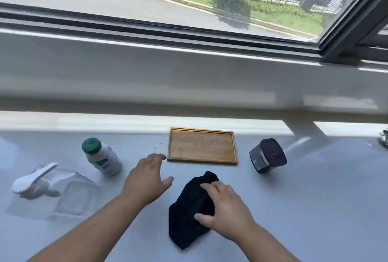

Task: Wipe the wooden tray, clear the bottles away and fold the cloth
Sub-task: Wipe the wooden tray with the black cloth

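While the fingers [212,188] of the right hand [225,209] curl down over the black cloth [189,215], thumb pressed at its near side and fingertips on its far upper part, the grip looks like a loose gathering hold on a cloth that lies bunched on the worktop [315,209], not yet lifted. The left hand [147,182] is spread and empty, palm down, hovering just beside the near left corner of the wooden tray [202,160] with its fingertips close to that corner but apart from it; I judge it is about to steady the tray. Both forearms come in from the bottom of the view, the left one reaching further forward than the right. The tray sits flat between the two containers, beyond the cloth, and pale droplets or crumbs are scattered over its floor, so the wiping appears not to have begun. The green-capped white bottle [102,158] stands left of the tray and the dark jar [267,155] stands to its right, both on the worktop, so clearing them is also left to do. The cloth is crumpled, so folding remains the last step.
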